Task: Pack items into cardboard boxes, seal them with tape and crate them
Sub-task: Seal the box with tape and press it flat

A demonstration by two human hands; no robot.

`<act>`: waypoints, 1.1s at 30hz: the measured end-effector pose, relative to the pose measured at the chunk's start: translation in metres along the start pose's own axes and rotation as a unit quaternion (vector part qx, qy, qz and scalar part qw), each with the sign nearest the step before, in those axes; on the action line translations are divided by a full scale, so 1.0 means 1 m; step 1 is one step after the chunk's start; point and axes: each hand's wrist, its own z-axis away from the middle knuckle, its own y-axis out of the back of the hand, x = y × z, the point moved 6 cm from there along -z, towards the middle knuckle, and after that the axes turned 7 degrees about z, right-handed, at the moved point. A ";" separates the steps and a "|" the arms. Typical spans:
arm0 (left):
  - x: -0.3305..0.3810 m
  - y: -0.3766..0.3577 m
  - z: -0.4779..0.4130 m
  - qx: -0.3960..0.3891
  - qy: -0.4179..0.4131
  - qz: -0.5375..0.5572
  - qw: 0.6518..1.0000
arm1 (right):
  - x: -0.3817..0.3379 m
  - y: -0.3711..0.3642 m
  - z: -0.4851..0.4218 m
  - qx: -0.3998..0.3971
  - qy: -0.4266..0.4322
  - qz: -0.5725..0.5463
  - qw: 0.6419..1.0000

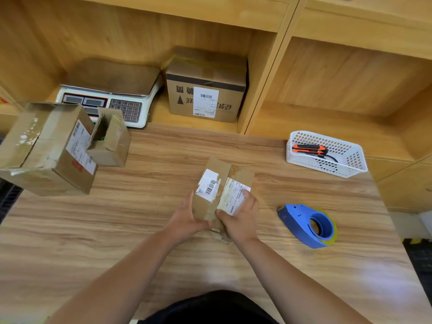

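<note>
A small cardboard box (219, 169) with two white shipping labels lies in the middle of the wooden table (163, 160). My left hand (187, 218) grips its near left side, thumb on top. My right hand (240, 218) grips the near right side, fingers over the right label. A blue tape dispenser (308, 225) lies on the table to the right of my hands. At the left stand a large open box (46, 148) and a small open box (109, 141) with something green inside.
A white plastic basket (327, 155) at the right rear holds an orange utility knife (308, 149). A weighing scale (107, 97) and a sealed labelled box (205, 90) sit in the shelf recess behind the table. More shelf compartments open at the right.
</note>
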 end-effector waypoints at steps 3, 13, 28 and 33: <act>-0.001 0.001 -0.001 0.002 -0.001 -0.005 1.000 | -0.007 0.006 -0.002 0.013 0.032 0.074 0.997; -0.004 0.002 -0.007 -0.011 0.011 -0.033 0.999 | -0.021 0.006 -0.028 -0.121 0.151 0.330 0.924; -0.006 0.002 -0.013 -0.043 0.030 -0.031 0.998 | -0.029 0.002 -0.041 -0.152 0.128 0.400 0.895; -0.006 0.003 -0.013 -0.043 0.031 -0.028 0.998 | -0.028 0.004 -0.047 -0.151 0.105 0.406 0.895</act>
